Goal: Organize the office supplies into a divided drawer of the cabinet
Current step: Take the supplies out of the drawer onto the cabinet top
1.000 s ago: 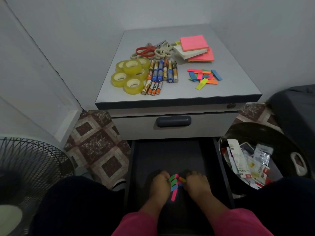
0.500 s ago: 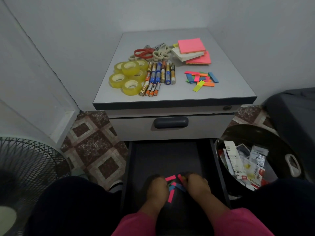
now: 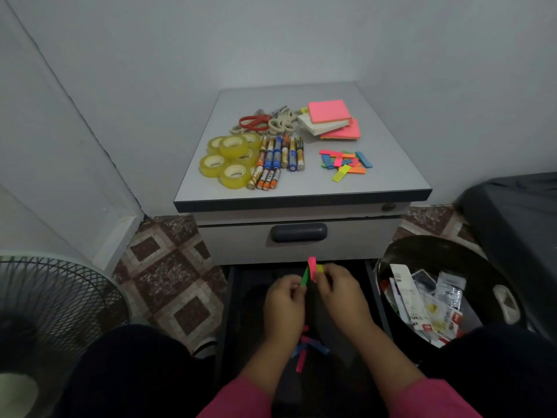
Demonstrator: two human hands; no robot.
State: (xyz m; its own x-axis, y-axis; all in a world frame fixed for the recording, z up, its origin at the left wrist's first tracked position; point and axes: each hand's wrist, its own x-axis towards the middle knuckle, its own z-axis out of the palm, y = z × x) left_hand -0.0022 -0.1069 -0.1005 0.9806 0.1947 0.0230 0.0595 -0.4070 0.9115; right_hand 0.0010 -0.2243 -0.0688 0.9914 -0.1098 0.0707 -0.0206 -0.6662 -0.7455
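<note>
head view, one entry. cabinet [image 3: 301, 196]: grey top, dark front edge, set in a wall corner. upper drawer [image 3: 298, 245]: closed, dark recessed handle. lower drawer [image 3: 229, 297]: pulled out toward the person, dark inside; its dividers could not be made out in the shadow. left hand [image 3: 283, 303] and right hand [image 3: 340, 294]: both raised over the open lower drawer, close together, fingers curled, together pinching a small bunch of sticky flags [image 3: 312, 271], pink, green and yellow, standing roughly upright between the fingertips. loose flags [image 3: 304, 349]: pink and blue, lying on the drawer floor below the wrists, a small scattered cluster. on the cabinet top, left part: tape rolls [image 3: 230, 159], yellowish, clustered, some stacked. just right of them: batteries [image 3: 278, 161], laid in two rows, touching side by side. behind these: scissors [image 3: 265, 120], several pairs, one with red handles, the rest pale. right rear: sticky note pads [image 3: 331, 119], pink and white, stacked askew. in front of the pads: flag pile [image 3: 345, 162], mixed colours, overlapping. bin [image 3: 437, 254]: dark, round, on the floor right of the drawer, holding torn packaging. fan [image 3: 45, 312]: wire grille, lower left. sleeves [image 3: 241, 399]: pink, at both wrists. floor [image 3: 168, 273]: patterned brown tiles.
</note>
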